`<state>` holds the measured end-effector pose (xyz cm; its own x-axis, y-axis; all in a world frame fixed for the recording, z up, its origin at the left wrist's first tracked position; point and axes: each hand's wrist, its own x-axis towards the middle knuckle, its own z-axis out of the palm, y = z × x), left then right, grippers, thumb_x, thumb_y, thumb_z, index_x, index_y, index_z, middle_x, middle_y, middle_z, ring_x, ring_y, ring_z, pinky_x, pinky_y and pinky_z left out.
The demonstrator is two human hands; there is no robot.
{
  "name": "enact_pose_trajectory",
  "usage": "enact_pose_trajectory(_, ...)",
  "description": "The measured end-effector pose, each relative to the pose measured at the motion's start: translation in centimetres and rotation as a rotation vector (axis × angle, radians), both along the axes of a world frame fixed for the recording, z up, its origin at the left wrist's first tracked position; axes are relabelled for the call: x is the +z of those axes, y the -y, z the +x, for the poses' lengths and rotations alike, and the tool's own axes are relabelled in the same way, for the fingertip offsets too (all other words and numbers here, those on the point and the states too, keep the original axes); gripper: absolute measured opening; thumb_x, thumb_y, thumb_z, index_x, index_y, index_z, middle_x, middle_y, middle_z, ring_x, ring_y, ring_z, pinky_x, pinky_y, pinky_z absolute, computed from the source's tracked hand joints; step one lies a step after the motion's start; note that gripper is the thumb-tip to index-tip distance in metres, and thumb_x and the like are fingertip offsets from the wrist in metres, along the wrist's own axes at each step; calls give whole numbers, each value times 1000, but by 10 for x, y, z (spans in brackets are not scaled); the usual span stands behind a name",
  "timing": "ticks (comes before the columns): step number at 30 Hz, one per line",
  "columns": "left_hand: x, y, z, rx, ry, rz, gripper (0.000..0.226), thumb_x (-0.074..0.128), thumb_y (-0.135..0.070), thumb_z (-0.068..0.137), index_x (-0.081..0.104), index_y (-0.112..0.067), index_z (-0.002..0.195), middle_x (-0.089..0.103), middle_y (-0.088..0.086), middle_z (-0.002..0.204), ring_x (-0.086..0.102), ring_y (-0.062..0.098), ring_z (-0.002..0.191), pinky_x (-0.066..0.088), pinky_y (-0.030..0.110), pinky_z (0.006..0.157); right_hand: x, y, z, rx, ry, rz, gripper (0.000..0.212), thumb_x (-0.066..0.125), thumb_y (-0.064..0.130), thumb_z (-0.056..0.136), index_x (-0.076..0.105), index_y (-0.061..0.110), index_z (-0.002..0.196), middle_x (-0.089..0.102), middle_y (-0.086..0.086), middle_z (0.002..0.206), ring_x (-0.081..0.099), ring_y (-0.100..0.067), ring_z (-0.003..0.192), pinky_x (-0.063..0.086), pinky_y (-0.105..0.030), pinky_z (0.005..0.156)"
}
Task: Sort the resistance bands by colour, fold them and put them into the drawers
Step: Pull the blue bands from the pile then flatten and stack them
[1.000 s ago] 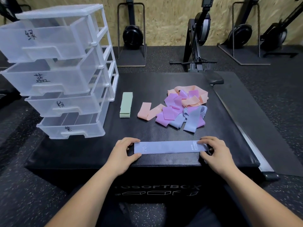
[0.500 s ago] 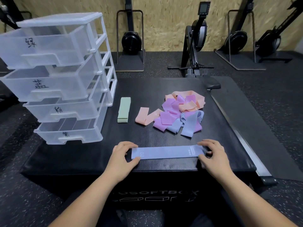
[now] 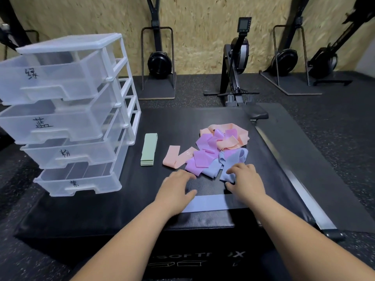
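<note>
Both grips have left the ends of the flat blue band [image 3: 211,202] and gone farther in, toward the pile [image 3: 219,147]. That band lies flat along the near edge of the box [image 3: 172,122], its long axis running left to right, with the wrists now over its two ends.

Just beyond it, the left grip [image 3: 176,187] rests palm down on the bare box top. Its fingers are spread wide and hold nothing, and they point at the near purple band [image 3: 194,165]. The right grip [image 3: 245,179] is on the near end of a loose blue band [image 3: 229,169] at the pile's near right corner, fingers over it and thumb below. Whether it already pinches the band cannot be told.

The coming move likely turns on this: the loose blue band runs away from the right grip, near to far with a slight lean left, while the flat one lies crosswise. It must be drawn toward the person and turned a quarter to lie over the flat band. The right grip is plainly the nearer of the two.

Farther left, apart from the pile, lie a pink band [image 3: 174,157] and a folded green stack [image 3: 149,149]. The drawers [image 3: 67,114] stand at far left, all pulled out.
</note>
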<state>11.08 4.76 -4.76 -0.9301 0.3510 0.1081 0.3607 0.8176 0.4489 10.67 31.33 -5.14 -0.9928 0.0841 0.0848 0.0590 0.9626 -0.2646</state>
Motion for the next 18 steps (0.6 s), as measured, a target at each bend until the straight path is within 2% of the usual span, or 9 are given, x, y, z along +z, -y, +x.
enact_pose_trajectory(4, -4, -16, -14, 33, 145, -39, 49, 66, -45, 96, 57, -32, 142, 56, -10, 141, 54, 16, 129, 43, 39, 110, -4, -2, -6, 21, 13, 151, 26, 68, 35, 90, 74, 34, 114, 65, 13, 126, 51, -25, 115, 48, -37, 83)
enact_pose_trajectory(8, -9, -22, -21, 91, 196, -44, 44, 66, -46, 95, 62, -29, 136, 62, -9, 133, 57, 17, 125, 49, 42, 106, -9, -11, -9, 47, -79, 234, 20, 57, 28, 96, 76, 31, 96, 71, 10, 104, 52, -24, 98, 46, -35, 72)
enact_pose_trajectory(12, 3, -30, -30, 92, 143, 68, 36, 69, -43, 95, 65, -31, 129, 66, -14, 126, 62, 12, 117, 52, 39, 100, 13, -14, -14, 58, -145, -137, 15, 58, 35, 101, 72, 31, 100, 68, 4, 91, 52, -22, 100, 44, -37, 75)
enact_pose_trajectory(14, 17, -39, -33, 53, 73, 182, 36, 71, -40, 96, 66, -31, 130, 65, -14, 127, 61, 9, 113, 51, 35, 100, 28, -14, -16, 100, -200, -263, 14, 58, 36, 102, 71, 30, 104, 68, 9, 92, 53, -18, 97, 43, -35, 75)
enact_pose_trajectory(16, 32, -52, -34, 1, 13, 271, 39, 73, -36, 96, 65, -30, 134, 63, -14, 129, 59, 7, 111, 48, 28, 98, 44, -12, -17, 134, -228, -388, 12, 61, 29, 103, 72, 30, 105, 68, 16, 91, 56, -9, 88, 43, -27, 74)
enact_pose_trajectory(18, 46, -63, -35, -14, -22, 307, 41, 73, -36, 97, 63, -31, 136, 61, -17, 128, 56, 3, 107, 41, 12, 88, 56, -10, -17, 164, -218, -515, 13, 64, 23, 103, 75, 29, 104, 71, 17, 91, 60, 0, 83, 40, -13, 70)
